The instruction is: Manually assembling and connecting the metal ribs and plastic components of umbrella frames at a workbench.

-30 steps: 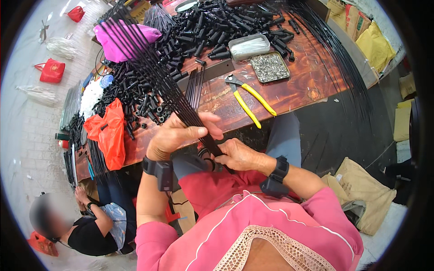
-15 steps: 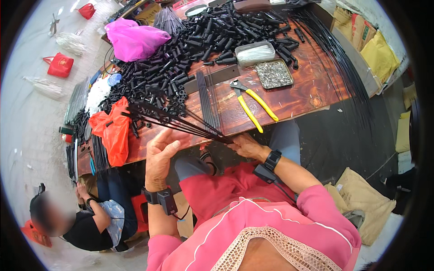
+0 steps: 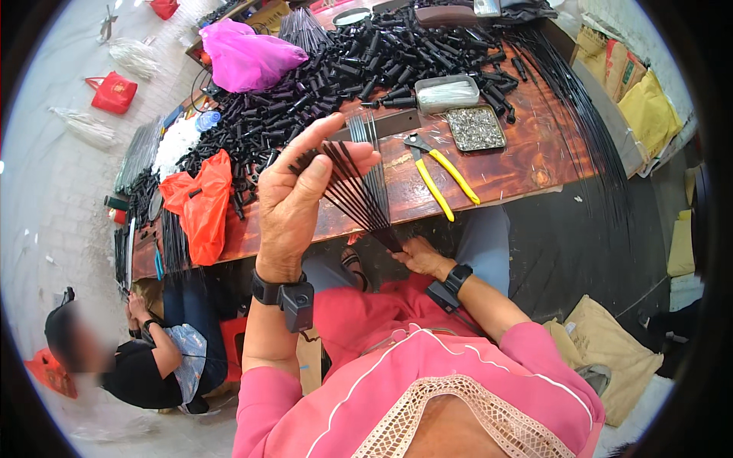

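My right hand (image 3: 421,258) is closed round the near end of a bundle of thin black rods (image 3: 359,198), low in front of the table edge. The rods fan out up and leftward toward my left hand (image 3: 294,195). That hand is raised, its fingers stretched out and apart, with the far rod ends lying against them near the thumb. Behind the fingers, more thin dark rods (image 3: 376,172) lie on the wooden table (image 3: 504,164). Yellow-handled cutting pliers (image 3: 441,175) rest just right of these.
A heap of short black tubular parts (image 3: 336,72) covers the table's far side. A tin of small metal pieces (image 3: 475,128) and a clear box of white sticks (image 3: 447,93) stand right. Orange (image 3: 202,206) and pink (image 3: 248,57) bags lie left. A co-worker (image 3: 145,366) sits at lower left.
My left hand has risen and moved right, up to the far ends of the rods. The bundle has swung steeper and spread into a fan. My right hand keeps its grip.
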Demonstrator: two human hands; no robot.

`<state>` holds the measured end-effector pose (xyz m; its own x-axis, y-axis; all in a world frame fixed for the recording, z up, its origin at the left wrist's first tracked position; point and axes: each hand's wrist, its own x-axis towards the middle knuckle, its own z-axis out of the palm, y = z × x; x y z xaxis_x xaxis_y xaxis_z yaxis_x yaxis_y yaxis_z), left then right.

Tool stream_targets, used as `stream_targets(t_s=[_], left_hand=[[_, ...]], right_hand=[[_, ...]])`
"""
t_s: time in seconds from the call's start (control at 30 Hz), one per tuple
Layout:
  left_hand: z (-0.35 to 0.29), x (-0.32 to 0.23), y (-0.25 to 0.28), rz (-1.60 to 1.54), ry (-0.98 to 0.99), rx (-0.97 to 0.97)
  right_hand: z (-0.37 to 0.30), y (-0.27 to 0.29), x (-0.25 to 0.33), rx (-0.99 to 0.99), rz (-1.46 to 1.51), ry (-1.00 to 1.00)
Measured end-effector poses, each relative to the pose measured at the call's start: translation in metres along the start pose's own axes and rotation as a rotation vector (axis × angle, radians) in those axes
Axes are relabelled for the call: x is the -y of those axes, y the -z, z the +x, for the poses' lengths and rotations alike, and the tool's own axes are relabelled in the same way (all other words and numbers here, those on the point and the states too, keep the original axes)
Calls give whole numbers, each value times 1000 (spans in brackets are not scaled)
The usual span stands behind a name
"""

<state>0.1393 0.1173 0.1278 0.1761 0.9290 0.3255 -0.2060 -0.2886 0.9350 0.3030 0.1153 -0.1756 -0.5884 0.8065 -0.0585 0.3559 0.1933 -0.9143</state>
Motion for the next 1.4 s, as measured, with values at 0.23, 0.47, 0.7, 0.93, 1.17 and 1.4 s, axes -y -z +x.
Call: stream_targets(t_s=[0.23, 0.47, 0.7, 0.93, 1.17, 1.4], left_hand=[[2, -5, 0, 5, 17, 25], [8, -2, 0, -17, 46, 65], [8, -5, -2, 29, 60, 39], [3, -6, -8, 70, 39, 52], [-5, -8, -6, 106, 26, 2], [-9, -9, 2, 18, 6, -76]], right_hand=[[5, -1, -4, 119, -121, -111], [-23, 21, 11, 4, -142, 85], [-68, 170, 148, 490, -448, 144], [31, 301, 162, -301, -554, 331], [116, 311, 142, -328, -877, -28], [129, 295, 152, -240, -1049, -115]])
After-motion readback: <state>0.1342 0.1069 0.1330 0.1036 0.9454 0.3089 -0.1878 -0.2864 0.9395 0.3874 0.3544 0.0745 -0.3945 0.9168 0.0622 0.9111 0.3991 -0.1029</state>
